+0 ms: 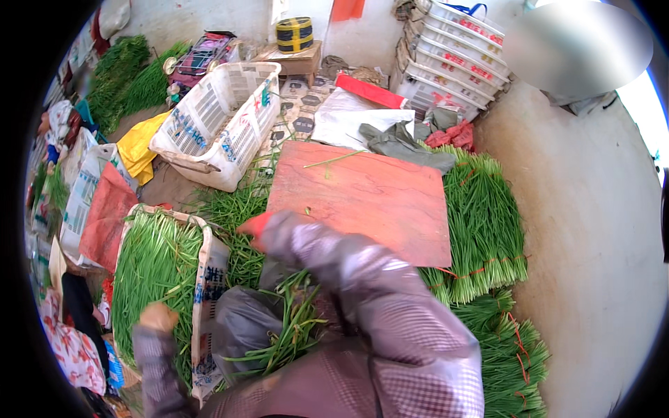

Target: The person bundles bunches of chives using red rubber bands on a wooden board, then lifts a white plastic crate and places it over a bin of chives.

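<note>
My left hand (159, 317) rests at the near part of a white crate (206, 279) packed with long green chives (157, 258). Its fingers look curled, and whatever they hold is hidden among the stalks. My right hand (256, 228), in a red glove, reaches left across my body, over loose chives (240, 254) beside a reddish wooden board (362, 195). Motion smears its fingers. A few stalks lie on the board. More loose chives (286, 334) are on my lap, over grey cloth (244, 320).
Bundled chives (484, 216) tied with red bands are stacked right of the board, against the wall. An open white crate (223, 125) stands ahead, near a yellow cloth (141, 146). Stacked white crates (453, 59) and a low wooden stool (296, 61) are farther back. More greens (118, 73) lie far left.
</note>
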Tool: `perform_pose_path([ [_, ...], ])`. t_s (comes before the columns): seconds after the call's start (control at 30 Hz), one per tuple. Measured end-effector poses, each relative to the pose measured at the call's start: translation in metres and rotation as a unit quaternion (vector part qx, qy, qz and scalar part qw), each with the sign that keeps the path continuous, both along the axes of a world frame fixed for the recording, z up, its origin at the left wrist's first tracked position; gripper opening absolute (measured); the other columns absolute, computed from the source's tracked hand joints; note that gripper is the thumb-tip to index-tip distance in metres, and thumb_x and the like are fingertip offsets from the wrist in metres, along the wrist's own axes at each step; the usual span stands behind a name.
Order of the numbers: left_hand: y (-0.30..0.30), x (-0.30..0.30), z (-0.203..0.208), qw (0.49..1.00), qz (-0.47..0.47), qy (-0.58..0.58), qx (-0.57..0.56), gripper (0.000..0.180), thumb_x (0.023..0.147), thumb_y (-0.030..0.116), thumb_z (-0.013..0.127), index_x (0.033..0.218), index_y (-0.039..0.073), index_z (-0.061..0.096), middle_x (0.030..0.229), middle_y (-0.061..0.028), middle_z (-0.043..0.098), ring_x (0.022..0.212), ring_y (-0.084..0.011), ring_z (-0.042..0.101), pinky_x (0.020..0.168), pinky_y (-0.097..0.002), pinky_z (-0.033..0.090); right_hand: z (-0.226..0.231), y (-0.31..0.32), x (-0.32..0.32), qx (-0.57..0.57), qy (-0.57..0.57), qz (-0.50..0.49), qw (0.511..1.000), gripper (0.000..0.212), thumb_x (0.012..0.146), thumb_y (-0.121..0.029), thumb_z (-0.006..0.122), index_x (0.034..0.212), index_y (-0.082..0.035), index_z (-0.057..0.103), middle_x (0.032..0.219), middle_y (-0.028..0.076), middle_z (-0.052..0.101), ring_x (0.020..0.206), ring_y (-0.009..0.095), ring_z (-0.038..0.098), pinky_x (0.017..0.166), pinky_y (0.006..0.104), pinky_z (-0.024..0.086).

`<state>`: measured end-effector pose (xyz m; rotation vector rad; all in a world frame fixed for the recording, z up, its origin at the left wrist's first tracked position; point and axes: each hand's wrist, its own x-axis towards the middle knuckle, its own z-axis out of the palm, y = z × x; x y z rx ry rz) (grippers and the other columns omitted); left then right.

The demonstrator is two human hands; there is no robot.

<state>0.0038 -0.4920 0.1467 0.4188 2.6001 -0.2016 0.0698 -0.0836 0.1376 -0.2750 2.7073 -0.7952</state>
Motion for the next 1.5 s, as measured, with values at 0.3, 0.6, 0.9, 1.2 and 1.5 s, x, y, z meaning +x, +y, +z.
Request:
perform_pose_path([
  [0.3,0.294,-0.004,0.002,0.891,-0.367,0.022,0.265,0.057,0.087,0.036,0.057,0.135,0.007,0.047,0.135,-0.0153,0.052,0.124,-0.0303,0.050,0.105,-0.0397,0.039,-0.018,0.294,0.159,-0.041,0.055,-0.400,0.914,0.044,0.089,-0.028,0.061,0.128,-0.009,0.056,0.120,0.010,0.064,0.101,0.023,0.065,0.084,0.0364,0.053],
  [0.6,0.394,-0.041,-0.166,0.927,-0.068,0.118,0.350,0.070,0.091,0.046,0.054,0.138,-0.002,0.038,0.130,-0.0283,0.049,0.122,-0.0414,0.046,0.103,-0.0437,0.037,-0.092,0.359,0.332,0.015,-0.133,-0.709,0.693,0.076,0.091,-0.060,0.047,0.142,-0.004,0.039,0.134,0.024,0.051,0.125,0.037,0.049,0.105,0.0389,0.038],
  [0.9,0.346,-0.128,-0.275,0.812,0.088,0.014,0.577,0.053,0.101,0.039,0.045,0.087,-0.006,0.068,0.076,-0.0094,0.066,0.068,-0.0160,0.055,0.062,-0.0330,0.045,-0.144,0.360,0.320,-0.102,-0.095,-0.737,0.662,0.072,0.095,-0.056,0.042,0.138,0.001,0.043,0.143,0.026,0.041,0.138,0.037,0.032,0.114,0.0381,0.025],
  [1.2,0.348,-0.124,-0.199,0.929,-0.007,0.129,0.348,0.048,0.099,0.039,0.042,0.122,-0.001,0.058,0.114,-0.0261,0.060,0.114,-0.0397,0.055,0.097,-0.0435,0.042,-0.146,0.338,0.294,-0.157,-0.079,-0.699,0.693,0.071,0.094,-0.057,0.043,0.139,-0.002,0.042,0.144,0.025,0.040,0.138,0.038,0.032,0.113,0.0397,0.028],
  [1.5,0.571,0.029,-0.114,0.835,-0.472,0.126,0.254,0.062,0.090,0.033,0.054,0.145,0.014,0.035,0.152,-0.0184,0.027,0.141,-0.0411,0.021,0.115,-0.0519,0.017,-0.218,0.451,0.284,-0.521,-0.029,-0.642,0.562,0.057,0.093,-0.053,0.051,0.121,-0.004,0.060,0.117,0.017,0.065,0.102,0.031,0.063,0.090,0.0380,0.047],
])
